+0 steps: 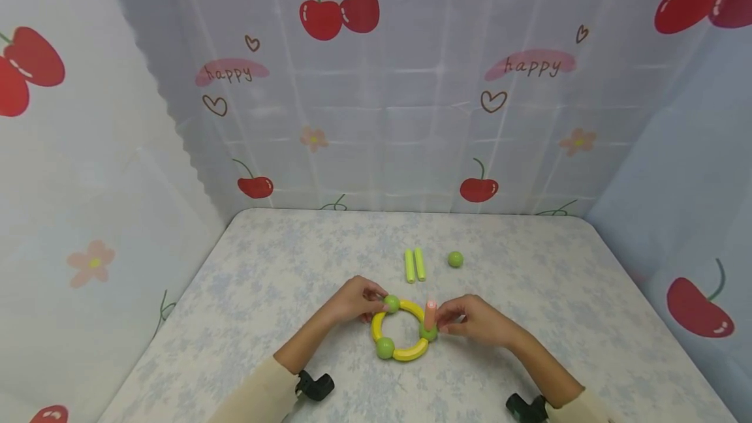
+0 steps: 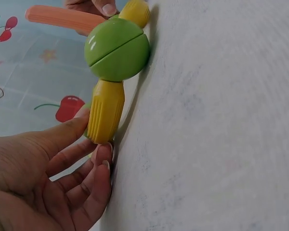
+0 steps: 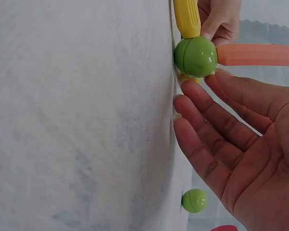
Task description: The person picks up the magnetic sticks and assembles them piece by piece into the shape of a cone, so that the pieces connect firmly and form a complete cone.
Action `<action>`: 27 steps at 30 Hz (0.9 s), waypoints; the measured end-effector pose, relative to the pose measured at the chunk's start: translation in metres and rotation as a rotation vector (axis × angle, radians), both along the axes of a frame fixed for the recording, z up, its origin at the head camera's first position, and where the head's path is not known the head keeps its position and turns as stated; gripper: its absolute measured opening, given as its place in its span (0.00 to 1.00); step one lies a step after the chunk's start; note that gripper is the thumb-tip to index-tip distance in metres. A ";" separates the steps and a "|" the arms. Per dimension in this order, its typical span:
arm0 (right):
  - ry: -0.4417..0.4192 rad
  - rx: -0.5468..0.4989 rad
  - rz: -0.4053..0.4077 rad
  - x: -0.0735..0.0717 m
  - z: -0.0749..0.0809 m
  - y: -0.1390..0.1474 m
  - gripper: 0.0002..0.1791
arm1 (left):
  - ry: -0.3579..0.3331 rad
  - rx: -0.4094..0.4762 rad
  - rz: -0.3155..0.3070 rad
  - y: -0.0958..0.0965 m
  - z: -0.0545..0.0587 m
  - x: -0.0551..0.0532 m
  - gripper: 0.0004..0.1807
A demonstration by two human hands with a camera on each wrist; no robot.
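Note:
On the table lies a ring of curved yellow rods (image 1: 410, 352) joined by green balls (image 1: 384, 348). An orange rod (image 3: 257, 55) stands upright from the ring's right-hand green ball (image 3: 196, 57). My left hand (image 1: 357, 300) holds the ring at its upper-left green ball (image 1: 391, 303), thumb above and fingers low by the table; the left wrist view hides most of that ball behind a yellow rod (image 2: 106, 111). With thumb and fingertips, my right hand (image 1: 477, 320) pinches the near side of the right-hand ball, at the foot of the orange rod.
Two straight light-green rods (image 1: 409, 266) lie side by side beyond the ring. A loose green ball (image 1: 455, 259) sits to their right. A cherry-patterned curtain (image 1: 399, 96) rises behind the table (image 1: 282, 253) and along both sides.

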State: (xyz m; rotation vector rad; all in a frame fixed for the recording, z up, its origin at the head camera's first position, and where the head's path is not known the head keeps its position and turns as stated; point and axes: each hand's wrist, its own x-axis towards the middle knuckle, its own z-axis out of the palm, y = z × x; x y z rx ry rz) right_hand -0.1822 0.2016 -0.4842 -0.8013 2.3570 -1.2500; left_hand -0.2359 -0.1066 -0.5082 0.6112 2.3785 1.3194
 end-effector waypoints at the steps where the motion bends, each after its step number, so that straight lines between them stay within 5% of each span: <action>1: -0.010 -0.007 0.009 0.001 0.000 0.000 0.09 | 0.005 -0.005 0.000 0.002 0.000 -0.001 0.15; 14: -0.077 -0.019 0.051 0.010 -0.002 -0.001 0.10 | 0.080 -0.022 -0.019 0.015 -0.004 -0.004 0.13; 18: -0.038 -0.004 0.048 0.010 0.003 0.001 0.08 | 0.071 -0.011 -0.009 0.010 -0.004 -0.001 0.15; 27: 0.117 0.025 -0.183 -0.023 0.027 0.000 0.10 | 0.010 0.014 -0.015 -0.010 -0.005 0.008 0.13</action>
